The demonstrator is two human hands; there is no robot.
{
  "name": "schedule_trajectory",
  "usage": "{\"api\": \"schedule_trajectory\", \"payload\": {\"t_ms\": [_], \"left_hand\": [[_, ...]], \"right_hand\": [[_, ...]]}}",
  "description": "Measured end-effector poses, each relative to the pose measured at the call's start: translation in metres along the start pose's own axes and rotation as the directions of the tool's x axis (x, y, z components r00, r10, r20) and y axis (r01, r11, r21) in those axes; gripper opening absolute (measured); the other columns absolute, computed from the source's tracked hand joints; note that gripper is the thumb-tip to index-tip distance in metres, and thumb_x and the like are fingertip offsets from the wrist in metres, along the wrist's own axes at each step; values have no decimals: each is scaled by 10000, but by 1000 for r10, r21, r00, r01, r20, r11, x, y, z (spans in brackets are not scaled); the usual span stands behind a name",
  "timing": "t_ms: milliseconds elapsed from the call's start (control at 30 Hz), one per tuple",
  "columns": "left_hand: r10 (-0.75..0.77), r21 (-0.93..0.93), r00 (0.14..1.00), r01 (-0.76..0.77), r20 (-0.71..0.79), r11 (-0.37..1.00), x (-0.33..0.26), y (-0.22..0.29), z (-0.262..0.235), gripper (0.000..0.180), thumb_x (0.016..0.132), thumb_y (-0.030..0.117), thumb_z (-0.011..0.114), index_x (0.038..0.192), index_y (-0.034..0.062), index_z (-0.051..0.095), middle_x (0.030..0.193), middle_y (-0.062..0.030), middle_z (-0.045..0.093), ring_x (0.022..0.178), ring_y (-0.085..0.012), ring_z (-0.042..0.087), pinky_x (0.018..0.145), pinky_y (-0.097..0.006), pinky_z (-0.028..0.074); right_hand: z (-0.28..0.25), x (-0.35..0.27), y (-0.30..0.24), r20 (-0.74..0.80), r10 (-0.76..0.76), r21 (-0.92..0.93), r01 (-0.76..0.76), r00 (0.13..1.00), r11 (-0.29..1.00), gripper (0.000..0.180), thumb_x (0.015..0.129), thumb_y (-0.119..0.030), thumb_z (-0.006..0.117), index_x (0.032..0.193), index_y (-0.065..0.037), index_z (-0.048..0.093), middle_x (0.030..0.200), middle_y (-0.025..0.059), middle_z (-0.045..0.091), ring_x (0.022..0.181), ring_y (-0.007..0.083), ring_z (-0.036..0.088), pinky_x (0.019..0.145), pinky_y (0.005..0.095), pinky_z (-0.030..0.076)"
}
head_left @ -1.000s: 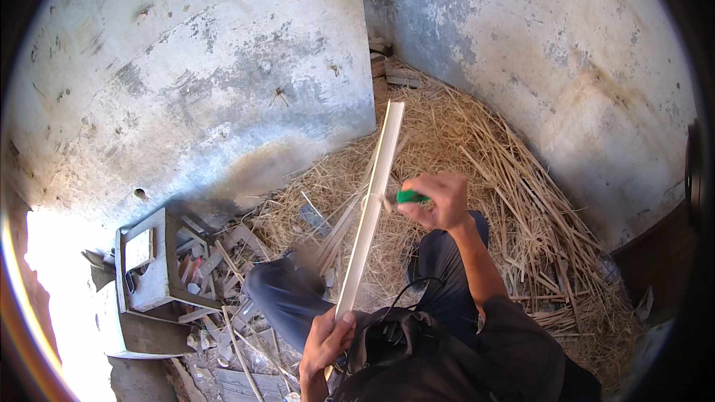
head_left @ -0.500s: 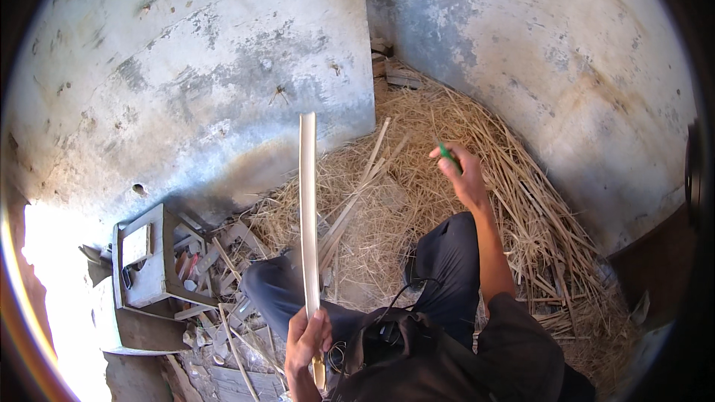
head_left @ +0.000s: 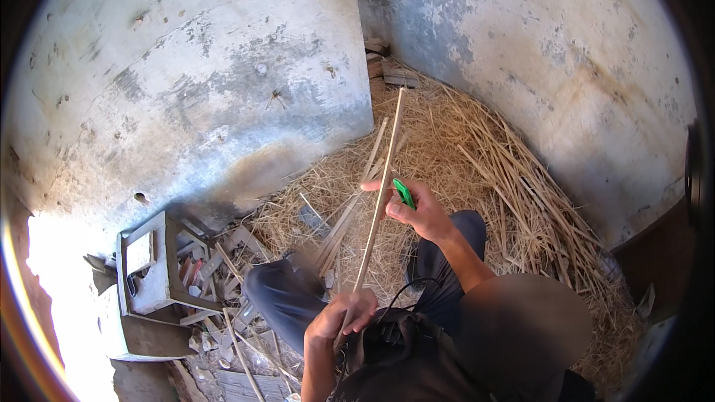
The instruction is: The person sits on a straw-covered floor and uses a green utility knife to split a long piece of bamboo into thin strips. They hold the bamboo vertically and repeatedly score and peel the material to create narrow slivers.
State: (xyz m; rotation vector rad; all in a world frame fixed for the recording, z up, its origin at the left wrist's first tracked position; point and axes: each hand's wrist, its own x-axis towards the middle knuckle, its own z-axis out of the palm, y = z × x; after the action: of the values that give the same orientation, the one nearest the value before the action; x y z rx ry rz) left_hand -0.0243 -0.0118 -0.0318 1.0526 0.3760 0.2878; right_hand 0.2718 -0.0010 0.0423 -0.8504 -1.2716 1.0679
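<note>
From my end, the biggest thing in view is the stained wall (head_left: 223,52) filling the upper left, well clear of the work. Below it, the straw heap (head_left: 447,141) spreads from the centre to the right; I judge its loose litter could hide anything dropped. The broken cabinet (head_left: 151,292) at lower left stands well apart.

The long pale strip (head_left: 366,249) slants from the lower centre up past the middle, seen nearly edge-on. Its upper end hangs free, so I'd expect it to whip or twist if pushed there. The left hand (head_left: 341,318) is wrapped around its lower part, the only sure grip I see; were that to slacken, the strip could swivel.

The right hand (head_left: 415,208) has the green tool (head_left: 404,193) pinched within it, index finger stretched past behind the strip. I can't tell whether that finger touches it. Nor can I make out any cutting edge; if there is one, a slip could catch that finger, and a loose pinch could drop the tool into the straw.
</note>
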Motion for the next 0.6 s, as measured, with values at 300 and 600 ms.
{"api": "schedule_trajectory", "payload": {"t_ms": [300,600], "left_hand": [[-29,-171,1000,29,0,985,-1,10,14,573,1143,510,456,1168,-27,655,787,-52,625,577,-94,569,500,-233,452],[154,266,941,-72,-302,961,-3,13,10,528,1204,423,422,1278,-33,678,784,30,522,655,-67,500,600,-235,412]], "right_hand": [[-4,0,9,-95,52,99,-42,994,994,283,1040,-181,766,1227,31,745,1073,103,783,949,141,741,852,320,625],[-7,1,16,-201,42,110,-20,979,994,288,1014,-179,797,1186,20,679,1049,111,782,946,165,766,842,313,627]]}}
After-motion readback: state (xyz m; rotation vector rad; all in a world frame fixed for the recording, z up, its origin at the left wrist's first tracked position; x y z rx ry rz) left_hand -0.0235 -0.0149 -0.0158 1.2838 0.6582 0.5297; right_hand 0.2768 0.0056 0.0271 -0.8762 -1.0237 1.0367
